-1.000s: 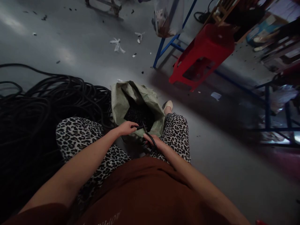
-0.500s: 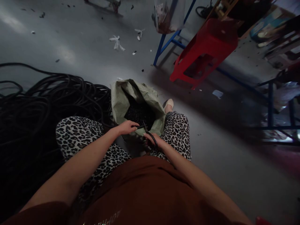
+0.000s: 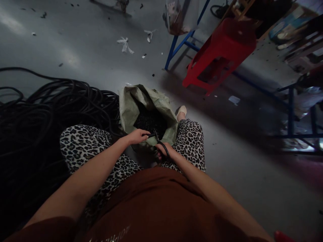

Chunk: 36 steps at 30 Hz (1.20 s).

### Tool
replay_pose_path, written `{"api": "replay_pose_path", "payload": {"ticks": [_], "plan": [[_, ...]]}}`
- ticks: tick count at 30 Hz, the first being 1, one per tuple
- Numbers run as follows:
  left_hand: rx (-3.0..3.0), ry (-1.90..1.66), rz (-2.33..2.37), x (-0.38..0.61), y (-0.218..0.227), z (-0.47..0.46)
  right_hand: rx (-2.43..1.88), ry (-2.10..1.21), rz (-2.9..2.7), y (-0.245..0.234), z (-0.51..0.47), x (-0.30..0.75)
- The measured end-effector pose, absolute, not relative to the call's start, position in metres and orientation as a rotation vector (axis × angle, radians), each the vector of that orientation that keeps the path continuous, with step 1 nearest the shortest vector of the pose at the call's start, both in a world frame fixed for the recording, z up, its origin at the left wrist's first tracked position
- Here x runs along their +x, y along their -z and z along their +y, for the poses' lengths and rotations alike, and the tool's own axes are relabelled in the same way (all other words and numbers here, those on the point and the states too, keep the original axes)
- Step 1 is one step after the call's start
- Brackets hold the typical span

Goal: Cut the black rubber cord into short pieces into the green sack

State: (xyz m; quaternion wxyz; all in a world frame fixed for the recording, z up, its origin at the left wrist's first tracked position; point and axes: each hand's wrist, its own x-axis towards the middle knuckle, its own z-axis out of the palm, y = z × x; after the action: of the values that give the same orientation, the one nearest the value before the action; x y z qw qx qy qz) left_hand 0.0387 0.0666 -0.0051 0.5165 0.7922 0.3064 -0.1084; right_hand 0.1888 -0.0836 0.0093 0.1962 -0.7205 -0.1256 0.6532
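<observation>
A black rubber cord [image 3: 151, 135] is pinched in my left hand [image 3: 138, 136], its end pointing right over the mouth of a pale green woven sack [image 3: 127, 109]. My right hand [image 3: 165, 150] is closed around the black handles of a pair of scissors [image 3: 165, 148]. The scissor blades reach up to the cord's end. Small dark pieces [image 3: 148, 121] lie inside the sack, too dim to make out singly. The sack stands between my knees, below both hands.
A large heap of black cord [image 3: 50, 107] lies on the floor at the left. Ahead to the right are a red plastic stool [image 3: 222, 53] and a blue metal frame [image 3: 174, 50]. White scraps [image 3: 124, 44] are scattered on the grey floor [image 3: 96, 50].
Both hands stay in nearly the same place, the cord and scissors with them. The view has shifted very slightly.
</observation>
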Motion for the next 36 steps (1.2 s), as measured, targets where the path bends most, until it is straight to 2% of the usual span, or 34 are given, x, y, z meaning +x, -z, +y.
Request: {"api": "replay_pose_path", "payload": {"ticks": [12, 20, 31, 36], "plan": [[2.129, 0.276, 0.685, 0.035, 0.003, 0.069, -1.971, -1.795, -0.261, -0.013, -0.080, 0.190], [2.147, 0.296, 0.654, 0.034, 0.005, 0.071, -2.053, -1.595, -0.305, -0.005, -0.083, 0.190], [2.120, 0.266, 0.670, 0.034, 0.003, 0.072, -2.112, -1.450, -0.804, -0.001, -0.089, 0.192], [2.115, 0.298, 0.706, 0.035, 0.007, 0.071, -2.087, -1.571, -0.719, -0.007, -0.085, 0.191]]}}
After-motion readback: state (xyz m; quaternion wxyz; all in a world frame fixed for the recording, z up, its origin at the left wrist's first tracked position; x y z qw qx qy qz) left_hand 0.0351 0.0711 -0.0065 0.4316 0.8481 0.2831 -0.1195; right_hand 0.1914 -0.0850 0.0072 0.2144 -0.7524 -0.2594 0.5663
